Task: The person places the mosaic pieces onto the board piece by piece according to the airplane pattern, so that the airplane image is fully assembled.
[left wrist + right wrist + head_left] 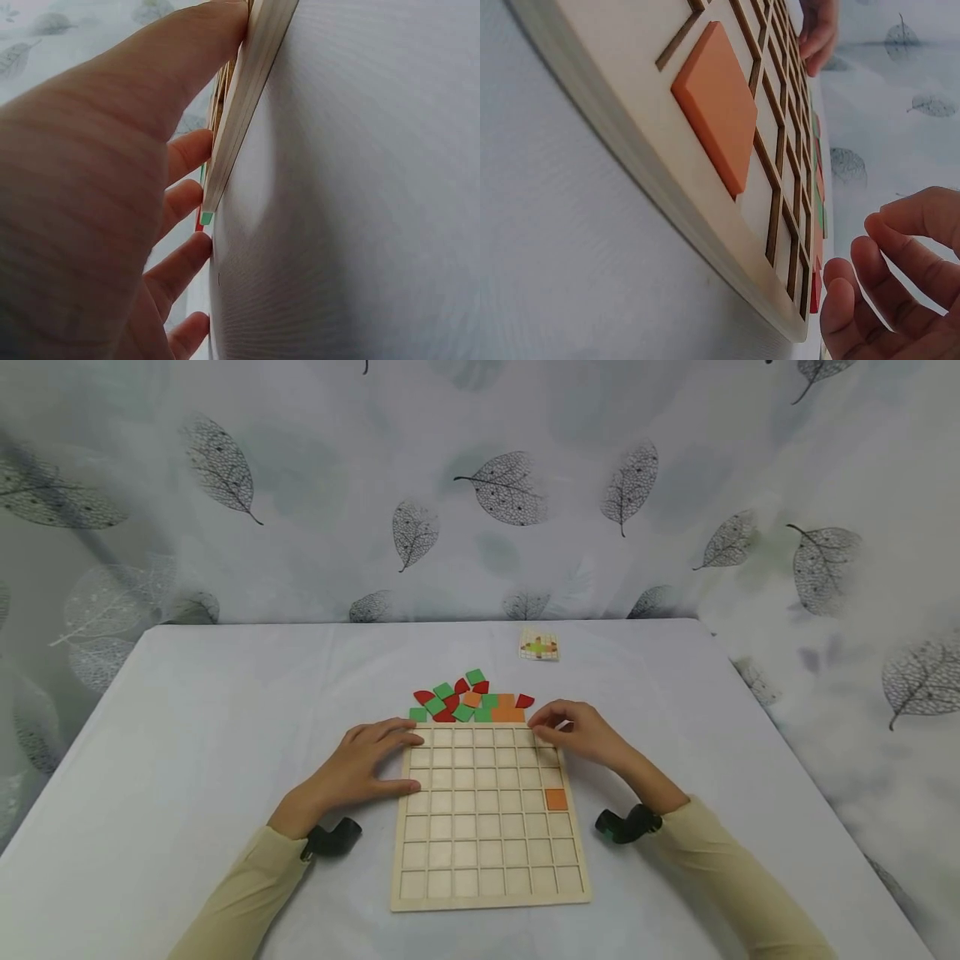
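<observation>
A wooden grid board [489, 827] lies flat on the white-covered table. One orange square tile [556, 799] sits in a cell along its right side; in the right wrist view this tile [718, 109] appears large. My left hand [367, 766] rests at the board's upper left edge, thumb and fingers spread, the thumb touching the rim. My right hand [585, 731] is over the upper right corner with loosely bent fingers. In the right wrist view no piece shows between its thumb and fingers. Just left of its fingertips lie orange squares [507, 715] and a red rounded piece [524, 701].
Beyond the board's far edge, several green squares [463, 713], red pieces [423, 697] and orange squares lie in a loose heap. A small pattern card [539, 646] is near the back of the table. Black wrist cameras [333, 837] stick out below the hands. Leaf-printed cloth hangs behind.
</observation>
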`<state>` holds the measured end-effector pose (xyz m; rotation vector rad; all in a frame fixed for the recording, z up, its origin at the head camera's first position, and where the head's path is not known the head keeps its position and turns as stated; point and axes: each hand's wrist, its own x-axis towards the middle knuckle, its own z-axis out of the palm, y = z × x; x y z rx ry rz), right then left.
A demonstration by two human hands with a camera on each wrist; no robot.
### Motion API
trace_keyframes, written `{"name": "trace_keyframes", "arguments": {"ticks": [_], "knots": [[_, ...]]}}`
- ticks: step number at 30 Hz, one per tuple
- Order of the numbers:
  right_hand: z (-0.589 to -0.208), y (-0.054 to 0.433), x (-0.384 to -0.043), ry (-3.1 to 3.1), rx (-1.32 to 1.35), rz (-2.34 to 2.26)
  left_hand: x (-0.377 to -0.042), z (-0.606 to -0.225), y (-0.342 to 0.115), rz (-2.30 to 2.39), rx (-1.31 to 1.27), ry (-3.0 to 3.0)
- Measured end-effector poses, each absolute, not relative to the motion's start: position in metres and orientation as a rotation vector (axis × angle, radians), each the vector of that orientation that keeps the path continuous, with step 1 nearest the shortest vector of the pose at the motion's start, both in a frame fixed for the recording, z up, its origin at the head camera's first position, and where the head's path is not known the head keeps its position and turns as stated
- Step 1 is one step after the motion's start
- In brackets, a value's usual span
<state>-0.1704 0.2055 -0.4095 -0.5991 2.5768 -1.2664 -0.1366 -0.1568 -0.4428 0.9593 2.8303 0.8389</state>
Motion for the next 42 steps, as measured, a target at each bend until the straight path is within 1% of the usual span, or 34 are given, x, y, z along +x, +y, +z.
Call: {"name": "trace_keyframes", "arguments": {"ticks": [16, 23, 35, 42], "knots": [[-0.409, 0.198, -0.191, 2.542, -0.444, -1.253, -0.137, -0.443, -0.158, 0.814, 0.932, 2.820], [-0.420, 0.201, -0.199, 2.556, -0.456, -1.271, -0.136, -0.443, -0.157, 0.823, 0.931, 2.817], [-0.424, 0.192, -0.206, 2.621, -0.421, -1.236, -0.136, -0.444, -0.158, 0.846, 0.968, 2.831], [-0.428, 0.190, -0.210, 2.623, -0.474, -1.267, -0.136, -0.443, -0.158, 0.845, 0.943, 2.815]]}}
